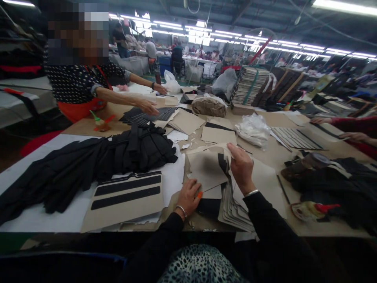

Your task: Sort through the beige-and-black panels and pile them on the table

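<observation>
My right hand [242, 169] is closed on the upper edge of a beige cardboard sheet [207, 169], which bends up slightly. A black strip [223, 164] shows along that sheet's right side. My left hand [189, 197] rests at the sheet's lower left corner with its fingers curled together. A small orange piece [200, 195] shows by its thumb; I cannot make out what it is. Beneath my right forearm lies a fanned stack of cardboard sheets [234, 212]. A black piece [208, 206] is on the table between my wrists.
Left are a heap of black fabric strips [126, 151] and cardboard with two black bands [126, 192]. A glue bottle with a red tip [313, 211] lies right. Across the table, a co-worker [79, 82] reaches over dark panels [150, 115]; another person's hands [355, 136] work at far right.
</observation>
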{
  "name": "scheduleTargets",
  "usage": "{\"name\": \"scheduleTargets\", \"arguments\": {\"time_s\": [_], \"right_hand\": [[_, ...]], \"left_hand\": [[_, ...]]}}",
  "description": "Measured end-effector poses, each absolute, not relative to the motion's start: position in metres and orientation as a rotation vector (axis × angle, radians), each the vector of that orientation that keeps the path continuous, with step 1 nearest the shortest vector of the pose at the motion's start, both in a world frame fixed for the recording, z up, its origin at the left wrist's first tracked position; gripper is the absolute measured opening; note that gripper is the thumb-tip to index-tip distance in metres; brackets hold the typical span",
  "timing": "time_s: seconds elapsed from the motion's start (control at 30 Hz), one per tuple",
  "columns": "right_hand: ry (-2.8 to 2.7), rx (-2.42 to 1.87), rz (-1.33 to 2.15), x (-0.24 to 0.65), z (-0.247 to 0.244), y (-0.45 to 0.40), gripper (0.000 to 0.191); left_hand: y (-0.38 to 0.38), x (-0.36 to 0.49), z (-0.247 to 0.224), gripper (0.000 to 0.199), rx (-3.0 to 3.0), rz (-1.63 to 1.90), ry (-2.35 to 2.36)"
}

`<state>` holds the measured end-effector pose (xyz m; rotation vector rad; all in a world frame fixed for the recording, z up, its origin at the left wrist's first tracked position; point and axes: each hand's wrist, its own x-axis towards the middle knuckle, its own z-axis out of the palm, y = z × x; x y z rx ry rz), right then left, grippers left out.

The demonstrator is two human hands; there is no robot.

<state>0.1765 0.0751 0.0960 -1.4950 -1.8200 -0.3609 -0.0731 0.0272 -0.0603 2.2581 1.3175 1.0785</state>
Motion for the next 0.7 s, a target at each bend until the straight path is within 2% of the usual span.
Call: {"name": "scheduleTargets", "arguments": {"time_s": [0.1,0.27,0.37,0.7], "right_hand": [[-1.96,-1.463,-0.434,0.168,0.096,0.048,0.058],[-2.46,-1.485,-0.301,0.146,0.041,0.017,0.04],[-2.512,-1.513,-0.23,0.142,0.019,0.015,0.036],[-2.704,-1.447,-0.213,0.143,0.033,0.033,0.018]], "left_hand": [[0.026,-0.073,-0.059,0.034,2.259,1.083,1.32],[0.027,-0.073,-0.058,0.032,2.273,1.085,1.312],[0.028,-0.073,-0.059,0.032,2.279,1.089,1.303],[0.03,-0.075,-0.059,0.026,2.202,1.156,1.262]]}}
